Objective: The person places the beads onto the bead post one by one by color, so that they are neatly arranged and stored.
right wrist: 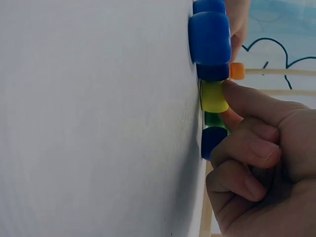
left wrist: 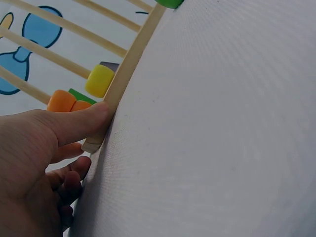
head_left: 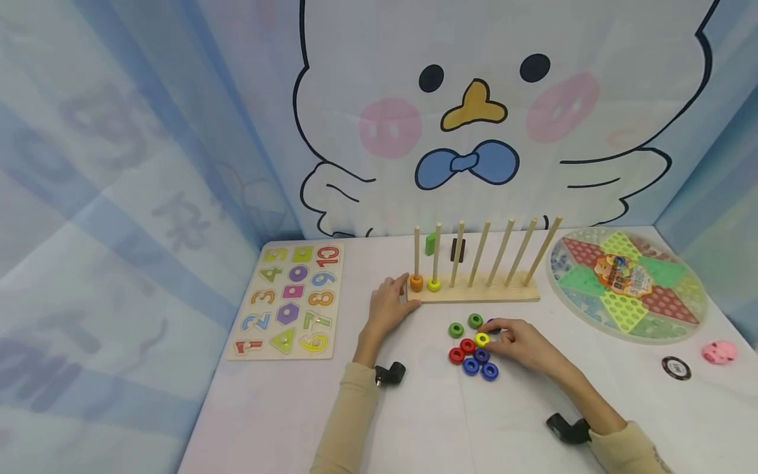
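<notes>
My left hand (head_left: pixel 387 306) holds the left end of a wooden peg rack (head_left: pixel 485 294), thumb on the front edge and fingers round the end. Orange rings (head_left: pixel 416 283) sit on the first peg and a yellow ring (head_left: pixel 434 285) on the second. In front of the rack, my right hand (head_left: pixel 521 342) pinches another yellow ring (right wrist: pixel 214 97) between thumb and finger, at table level. Around it lie green rings (head_left: pixel 455 330), red rings (head_left: pixel 456 355) and blue rings (head_left: pixel 489 371). One dark blue ring (right wrist: pixel 214 142) is partly hidden by the right hand in the head view.
A number puzzle board (head_left: pixel 284 303) lies at the left. To the right are a round game board (head_left: pixel 628 284), a black-and-white chip (head_left: pixel 676 368) and a pink pig toy (head_left: pixel 719 352). Behind the rack stand a green block (head_left: pixel 429 244) and a dark block (head_left: pixel 458 250), before a printed curtain.
</notes>
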Available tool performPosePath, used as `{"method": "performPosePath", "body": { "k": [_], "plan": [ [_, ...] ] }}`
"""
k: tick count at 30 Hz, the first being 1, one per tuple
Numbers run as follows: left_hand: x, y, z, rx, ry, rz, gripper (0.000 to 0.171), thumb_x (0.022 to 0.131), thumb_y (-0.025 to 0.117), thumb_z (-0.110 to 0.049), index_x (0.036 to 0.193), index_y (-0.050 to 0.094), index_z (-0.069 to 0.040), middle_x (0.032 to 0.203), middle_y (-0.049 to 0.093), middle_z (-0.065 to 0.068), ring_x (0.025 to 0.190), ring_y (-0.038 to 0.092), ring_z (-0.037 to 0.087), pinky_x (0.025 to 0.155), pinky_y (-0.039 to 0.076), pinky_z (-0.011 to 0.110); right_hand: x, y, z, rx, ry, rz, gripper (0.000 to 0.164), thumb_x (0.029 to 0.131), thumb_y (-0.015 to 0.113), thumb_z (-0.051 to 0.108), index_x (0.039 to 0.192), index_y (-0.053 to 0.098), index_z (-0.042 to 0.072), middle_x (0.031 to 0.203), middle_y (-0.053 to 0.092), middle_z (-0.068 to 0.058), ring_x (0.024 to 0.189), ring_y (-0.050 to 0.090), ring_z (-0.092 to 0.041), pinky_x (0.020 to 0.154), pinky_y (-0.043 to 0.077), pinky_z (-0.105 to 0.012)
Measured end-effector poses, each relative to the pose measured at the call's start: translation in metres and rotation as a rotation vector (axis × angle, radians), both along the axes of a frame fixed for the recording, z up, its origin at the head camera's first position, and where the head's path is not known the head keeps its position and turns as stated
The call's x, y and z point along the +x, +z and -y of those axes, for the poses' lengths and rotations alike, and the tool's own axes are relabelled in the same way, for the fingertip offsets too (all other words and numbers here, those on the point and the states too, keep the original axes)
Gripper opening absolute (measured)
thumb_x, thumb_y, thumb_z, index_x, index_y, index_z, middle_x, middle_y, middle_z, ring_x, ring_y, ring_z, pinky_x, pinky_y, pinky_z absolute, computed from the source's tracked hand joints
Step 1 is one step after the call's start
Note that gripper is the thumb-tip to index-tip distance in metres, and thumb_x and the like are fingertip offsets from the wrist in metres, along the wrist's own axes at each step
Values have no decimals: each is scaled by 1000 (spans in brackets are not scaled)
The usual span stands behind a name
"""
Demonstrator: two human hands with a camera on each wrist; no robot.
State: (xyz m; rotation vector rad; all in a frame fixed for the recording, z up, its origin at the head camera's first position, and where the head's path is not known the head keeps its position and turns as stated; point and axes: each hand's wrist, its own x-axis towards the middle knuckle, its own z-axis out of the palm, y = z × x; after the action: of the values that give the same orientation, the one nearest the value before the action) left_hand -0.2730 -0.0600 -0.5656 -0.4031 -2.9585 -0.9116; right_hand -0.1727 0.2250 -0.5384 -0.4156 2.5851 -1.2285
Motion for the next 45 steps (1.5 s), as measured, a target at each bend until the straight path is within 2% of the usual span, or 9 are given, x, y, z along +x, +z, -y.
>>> {"method": "performPosePath", "body": {
  "k": [5, 9, 12, 20, 26, 30, 35, 41, 45],
  "plan": [
    [0, 0, 1, 2, 6, 21, 69, 82, 71, -45, 140, 48, -15, 87, 49, -4, 74, 42, 12, 68, 31, 28, 0, 3, 5, 51, -40, -37, 32, 86, 71, 30, 109, 66, 8, 53, 41, 6, 46, 34, -5, 45, 30, -23],
    [1, 0, 1, 14, 7, 25, 69, 82, 71, -44, 140, 49, -14, 87, 50, -4, 74, 42, 12, 69, 32, 28, -2, 21, 13, 84, -86, -104, 33, 86, 70, 31, 110, 65, 8, 53, 41, 6, 47, 35, -7, 45, 31, -24],
    [1, 1, 2, 17, 5, 26, 69, 82, 71, -44, 139, 49, -14, 87, 51, -4, 74, 43, 12, 70, 32, 28, -6, 46, 22, 92, -127, -189, 35, 87, 69, 34, 112, 64, 9, 53, 40, 5, 46, 35, -9, 43, 30, -24],
    [2, -1, 3, 17, 3, 17, 69, 82, 71, -45, 139, 49, -14, 87, 50, -4, 73, 42, 12, 69, 32, 28, -29, 130, 52, 15, -201, -446, 36, 89, 67, 31, 114, 63, 6, 55, 41, 1, 46, 36, -15, 43, 30, -26],
    [2, 0, 4, 1, -1, 1, 69, 82, 71, -46, 139, 49, -14, 86, 50, -4, 73, 42, 12, 68, 32, 28, -52, 169, 72, -48, -236, -526, 38, 90, 64, 34, 117, 63, 8, 55, 42, -4, 46, 37, -19, 41, 27, -28],
    [1, 0, 2, 8, -9, -15, 69, 81, 72, -45, 138, 50, -13, 86, 50, -3, 73, 43, 13, 68, 33, 28, -70, 171, 80, -66, -264, -504, 39, 91, 63, 37, 119, 62, 9, 56, 44, -5, 45, 38, -19, 41, 27, -29],
    [0, -4, -1, -6, -13, 6, 69, 82, 70, -47, 139, 49, -15, 87, 50, -4, 74, 43, 12, 69, 32, 28, -83, 159, 85, -23, -286, -446, 37, 91, 63, 35, 119, 62, 10, 56, 45, -5, 44, 40, -19, 40, 28, -29],
    [0, -2, 0, 10, -5, 2, 69, 81, 71, -46, 139, 50, -15, 86, 50, -4, 74, 43, 12, 69, 32, 29, -84, 150, 89, 50, -265, -462, 38, 90, 66, 30, 121, 62, 8, 58, 47, -4, 46, 43, -20, 41, 30, -29],
    [1, 0, 1, 9, -1, 1, 69, 81, 71, -46, 139, 50, -15, 86, 50, -4, 74, 43, 12, 69, 32, 28, -78, 149, 87, 3, -277, -503, 37, 90, 66, 31, 120, 63, 10, 55, 45, -3, 46, 41, -19, 44, 31, -30]
  ]
}}
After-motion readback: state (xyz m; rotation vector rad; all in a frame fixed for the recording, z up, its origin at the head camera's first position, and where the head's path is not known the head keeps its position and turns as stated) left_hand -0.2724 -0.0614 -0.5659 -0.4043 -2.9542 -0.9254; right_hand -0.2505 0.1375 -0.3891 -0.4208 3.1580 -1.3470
